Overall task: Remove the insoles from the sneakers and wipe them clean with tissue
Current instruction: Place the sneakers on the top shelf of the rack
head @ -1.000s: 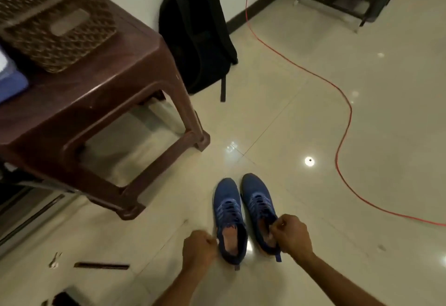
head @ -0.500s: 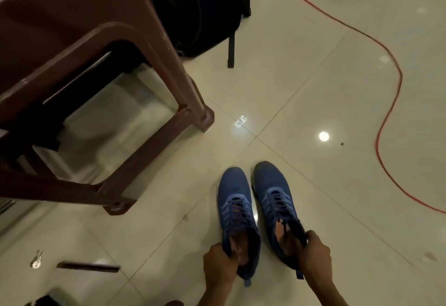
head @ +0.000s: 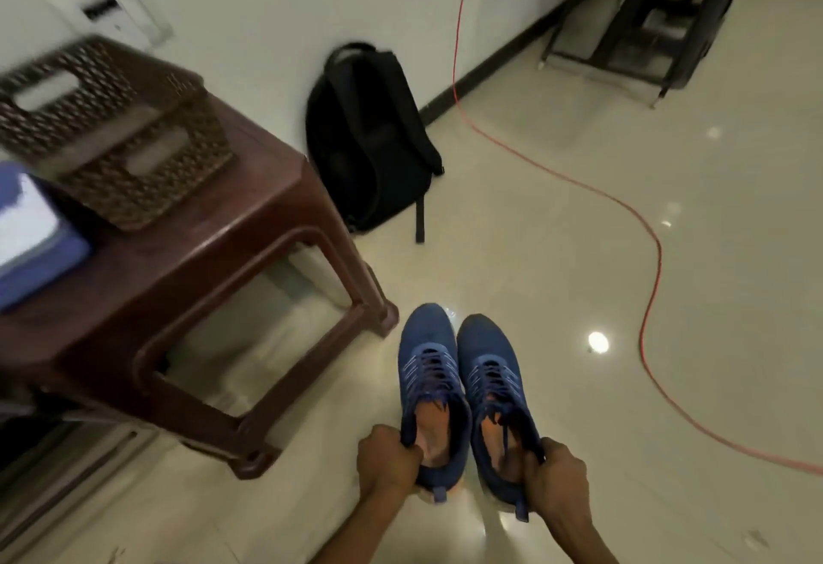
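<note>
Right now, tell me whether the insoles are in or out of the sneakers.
In: orange insoles show inside both sneakers.

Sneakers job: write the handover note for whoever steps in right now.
Left hand: gripping the collar of the left sneaker.
Right hand: gripping the collar of the right sneaker.
Both sneakers sit side by side, toes pointing away, beside the brown stool. Whether they touch the floor is unclear.
Done: nothing yet; the orange insoles are inside both shoes.
Left: pull both insoles out and wipe them. No tissue is clearly visible, so find it first.
</note>
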